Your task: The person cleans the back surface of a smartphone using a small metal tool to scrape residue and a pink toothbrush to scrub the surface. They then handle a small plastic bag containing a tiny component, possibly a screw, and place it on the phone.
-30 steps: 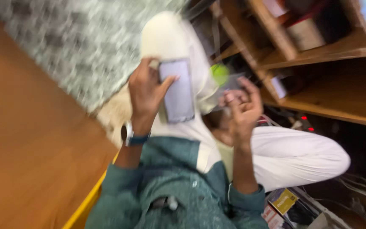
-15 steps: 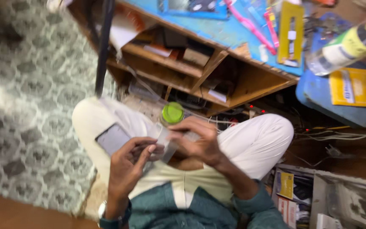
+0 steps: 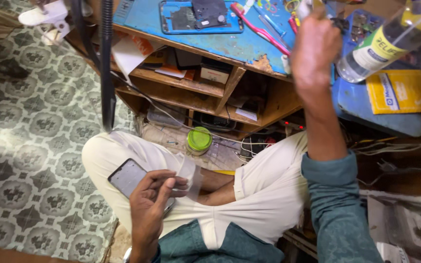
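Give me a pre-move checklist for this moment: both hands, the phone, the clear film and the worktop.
1. Left hand has the phone: ok, it rests on the lap under the fingers.
2. Clear film under control: ok, pinched at the left fingertips above the phone.
3. Right hand free to pick a tool: cannot tell, it is raised at the blue worktop, and what it grips is blurred.
4. Clear bottle safe from the right hand: not ok, it is tilted right beside it.
5. Green-lidded jar out of the way: ok, it sits apart on the floor beyond the knees.
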